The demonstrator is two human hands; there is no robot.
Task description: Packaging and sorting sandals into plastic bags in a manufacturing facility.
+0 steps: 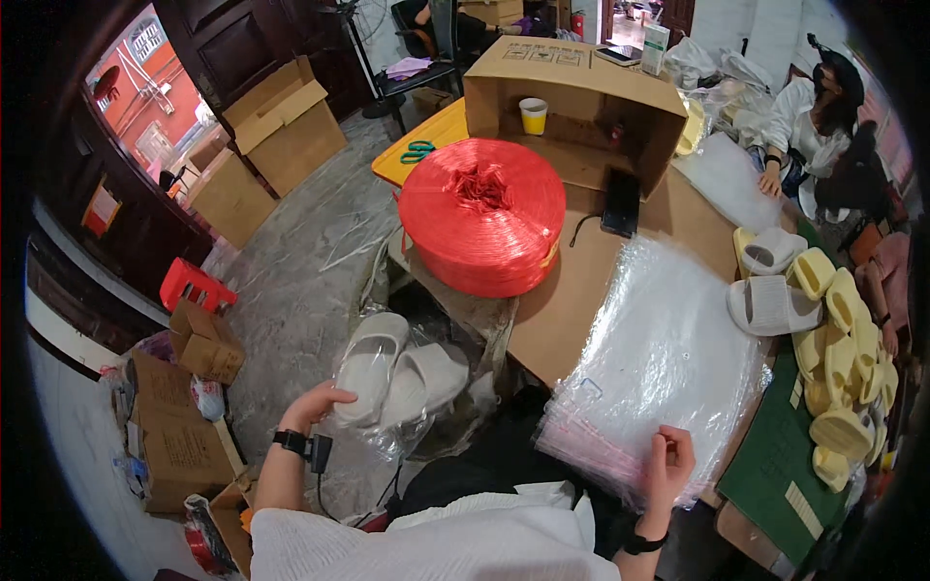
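Note:
My left hand [312,405] is closed on the side of a clear plastic bag [387,441] with a pair of light grey slippers [421,378] inside. The bagged pair is at the left of my lap, beside the table. Over the near edge of a stack of clear plastic bags [668,334] with pink ends, my right hand [670,463] has its fingers curled and pressed together. Whether a bag's edge is between those fingers cannot be made out.
Beyond the bags stand a big red twine roll [465,252], a phone [621,201] and an open carton [572,68] with a paper cup [533,116]. Yellow slippers [838,358] are piled at right. Another person's hand [770,182] rests on plastic. Cartons [179,426] and a red stool [194,284] stand left.

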